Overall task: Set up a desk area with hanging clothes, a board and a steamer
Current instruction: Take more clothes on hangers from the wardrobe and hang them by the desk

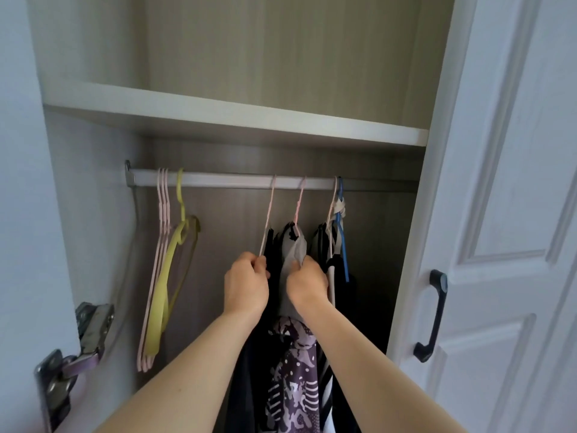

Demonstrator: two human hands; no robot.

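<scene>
**Both hands on hangers at wardrobe rail**

Left hand (246,284): fingers pinch the arm of a pink hanger (267,220) carrying a black garment (272,260). Right hand (307,284): fingers clenched on a grey garment (292,260) on the next pink hanger. Both hang from the rail (234,180), mid-span. Empty pink and yellow hangers (162,276) sit at the rail's left end. Patterned purple garment (293,370) hangs below the hands.

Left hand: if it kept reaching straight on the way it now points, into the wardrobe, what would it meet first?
Probably the black hanging garment, right at the fingertips of the left hand, which already pinches the pale pink plastic hanger. Beyond that, likely the wood-grain back panel, though depth is unclear.
</scene>
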